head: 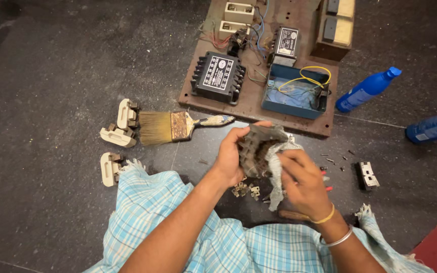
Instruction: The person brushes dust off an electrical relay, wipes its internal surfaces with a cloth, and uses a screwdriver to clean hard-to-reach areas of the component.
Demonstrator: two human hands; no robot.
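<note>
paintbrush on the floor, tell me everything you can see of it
The paintbrush lies flat on the dark floor, bristles pointing left, handle right. Its wide tan bristles look worn and splayed, the metal ferrule is rusty, and the handle's pale paint is chipped. Its bristle tips reach the cream ceramic fuse holders. Neither hand touches it.

left hand (231, 156) gripping dusty component (255, 147), right hand (302, 182) holding rag (277, 172)

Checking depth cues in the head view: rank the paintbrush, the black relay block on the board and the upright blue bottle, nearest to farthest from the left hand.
1. Paintbrush: on the floor just left of the left hand.
2. Black relay block: above it, on the brown board.
3. Blue bottle: far upper right, beyond the board.
</note>
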